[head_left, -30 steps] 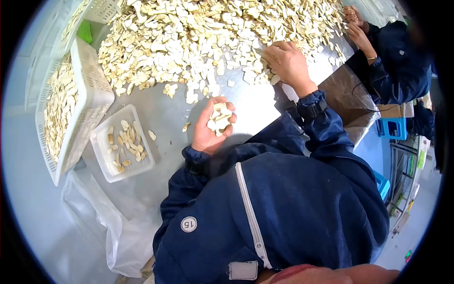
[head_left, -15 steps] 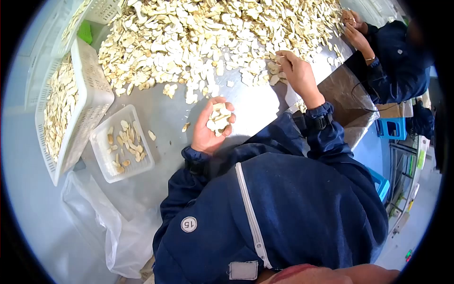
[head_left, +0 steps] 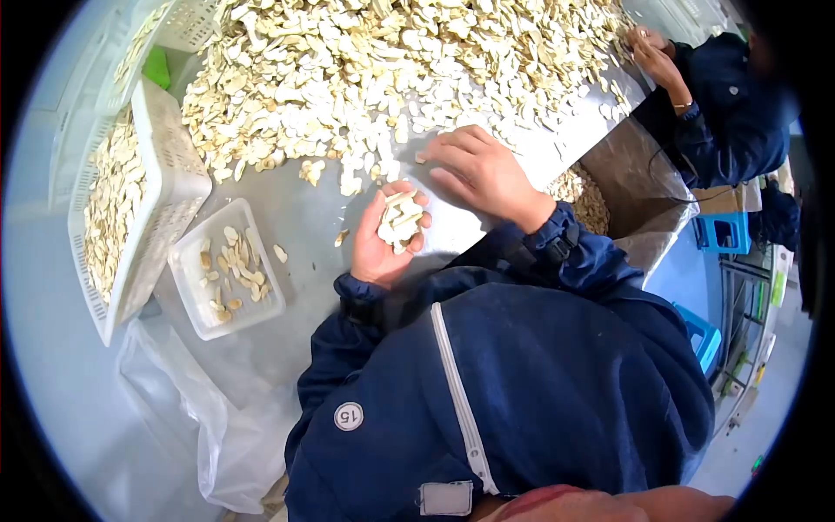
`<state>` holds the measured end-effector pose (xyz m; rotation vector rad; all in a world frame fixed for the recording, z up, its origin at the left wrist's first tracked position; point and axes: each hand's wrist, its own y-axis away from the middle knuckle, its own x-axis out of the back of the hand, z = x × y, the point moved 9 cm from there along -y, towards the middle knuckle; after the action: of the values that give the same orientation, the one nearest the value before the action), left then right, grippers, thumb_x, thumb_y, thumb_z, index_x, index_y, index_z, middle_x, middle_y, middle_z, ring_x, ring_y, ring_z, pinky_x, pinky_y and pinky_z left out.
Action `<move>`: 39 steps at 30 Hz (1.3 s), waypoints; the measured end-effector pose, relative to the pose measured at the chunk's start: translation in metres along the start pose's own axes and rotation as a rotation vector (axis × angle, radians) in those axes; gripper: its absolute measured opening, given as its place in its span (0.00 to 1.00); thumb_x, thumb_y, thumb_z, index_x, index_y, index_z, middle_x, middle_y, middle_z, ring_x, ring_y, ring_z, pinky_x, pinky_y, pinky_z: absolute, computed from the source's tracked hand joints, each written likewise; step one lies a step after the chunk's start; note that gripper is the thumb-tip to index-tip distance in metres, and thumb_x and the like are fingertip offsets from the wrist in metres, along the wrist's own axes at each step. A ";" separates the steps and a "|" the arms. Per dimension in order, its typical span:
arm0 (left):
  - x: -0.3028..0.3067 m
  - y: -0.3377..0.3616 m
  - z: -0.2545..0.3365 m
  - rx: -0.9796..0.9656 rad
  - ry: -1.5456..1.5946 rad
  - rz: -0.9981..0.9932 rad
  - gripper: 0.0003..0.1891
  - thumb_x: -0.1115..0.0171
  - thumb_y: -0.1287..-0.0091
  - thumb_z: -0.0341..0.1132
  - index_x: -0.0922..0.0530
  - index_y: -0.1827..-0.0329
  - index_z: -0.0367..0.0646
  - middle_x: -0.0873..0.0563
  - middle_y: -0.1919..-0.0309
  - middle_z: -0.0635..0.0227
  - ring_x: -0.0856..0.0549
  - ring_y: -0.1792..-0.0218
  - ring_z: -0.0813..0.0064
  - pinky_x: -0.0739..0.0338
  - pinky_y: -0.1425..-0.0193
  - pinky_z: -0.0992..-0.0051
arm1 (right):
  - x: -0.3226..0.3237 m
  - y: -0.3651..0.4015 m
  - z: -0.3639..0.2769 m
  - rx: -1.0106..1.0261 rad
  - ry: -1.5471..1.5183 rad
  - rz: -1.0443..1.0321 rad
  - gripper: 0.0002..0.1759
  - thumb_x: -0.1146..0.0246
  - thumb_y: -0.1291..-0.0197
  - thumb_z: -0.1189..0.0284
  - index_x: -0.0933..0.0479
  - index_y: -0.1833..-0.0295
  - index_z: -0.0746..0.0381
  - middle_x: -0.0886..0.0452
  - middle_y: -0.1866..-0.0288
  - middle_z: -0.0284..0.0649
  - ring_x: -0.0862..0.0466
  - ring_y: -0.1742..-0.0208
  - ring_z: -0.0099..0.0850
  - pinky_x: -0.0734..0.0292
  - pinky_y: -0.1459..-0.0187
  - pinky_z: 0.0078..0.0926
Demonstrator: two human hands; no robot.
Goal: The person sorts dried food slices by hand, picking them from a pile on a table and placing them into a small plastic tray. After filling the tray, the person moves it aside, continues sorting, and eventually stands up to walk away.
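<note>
My left hand (head_left: 376,244) is cupped palm up around a small heap of pale dried slices (head_left: 400,219), its fingers curled along their edge. To its right, my right hand (head_left: 491,174) reaches left over the metal table (head_left: 304,204), palm down. Its fingers are stretched out and apart, and the fingertips are right at a small slice by the near edge of the big pile. That pile of pale, flat, curved slices (head_left: 348,70) spreads across the far part of the table.
Left of my hands sits a clear plastic tray (head_left: 202,313) with some browner slices. Beyond it stands a tilted white basket (head_left: 165,187) full of slices. A lined box (head_left: 631,170) holding pieces is at the right. A co-worker's hands (head_left: 657,61) work at the pile's far right.
My right hand has moved left and nearer to me, from the pile's front edge to beside my left hand. The left hand stays in place with its slices.
</note>
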<state>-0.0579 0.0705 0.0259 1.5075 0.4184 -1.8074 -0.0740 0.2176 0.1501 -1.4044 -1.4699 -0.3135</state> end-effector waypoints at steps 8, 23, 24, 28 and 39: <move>-0.002 -0.001 -0.003 0.018 0.052 -0.055 0.19 0.55 0.13 0.46 0.25 0.33 0.43 0.16 0.47 0.51 0.14 0.55 0.58 0.14 0.69 0.71 | 0.050 0.050 0.072 -0.223 0.273 0.111 0.10 0.27 0.39 0.75 0.12 0.52 0.58 0.11 0.46 0.39 0.14 0.44 0.43 0.17 0.44 0.41; 0.002 0.000 -0.004 0.025 -0.008 -0.040 0.19 0.51 0.15 0.48 0.23 0.34 0.46 0.15 0.48 0.58 0.12 0.55 0.62 0.17 0.68 0.74 | 0.016 0.008 0.037 -0.085 0.132 0.028 0.12 0.29 0.41 0.74 0.11 0.51 0.57 0.12 0.46 0.38 0.15 0.46 0.43 0.18 0.44 0.38; 0.004 0.002 -0.006 0.036 -0.026 0.017 0.18 0.49 0.17 0.48 0.23 0.34 0.48 0.14 0.50 0.61 0.11 0.55 0.65 0.19 0.69 0.76 | 0.006 0.001 0.028 -0.062 0.129 0.023 0.12 0.29 0.41 0.73 0.11 0.51 0.56 0.13 0.46 0.39 0.15 0.46 0.43 0.18 0.43 0.38; 0.006 0.003 -0.007 0.015 0.044 -0.073 0.19 0.49 0.15 0.48 0.24 0.32 0.46 0.14 0.46 0.59 0.12 0.53 0.64 0.18 0.65 0.74 | -0.009 0.006 0.050 -0.094 0.177 0.050 0.12 0.30 0.39 0.76 0.11 0.50 0.57 0.12 0.46 0.39 0.15 0.45 0.45 0.19 0.42 0.40; -0.011 0.030 0.063 -0.222 0.172 0.180 0.20 0.48 0.17 0.45 0.24 0.31 0.41 0.14 0.46 0.59 0.13 0.55 0.69 0.18 0.66 0.76 | 0.003 0.029 0.029 -0.101 0.112 0.058 0.11 0.32 0.32 0.80 0.13 0.46 0.60 0.14 0.43 0.45 0.17 0.40 0.47 0.21 0.38 0.42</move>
<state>-0.0812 0.0121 0.0585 1.4978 0.5303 -1.4486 -0.0622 0.2500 0.1268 -1.4829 -1.3350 -0.4279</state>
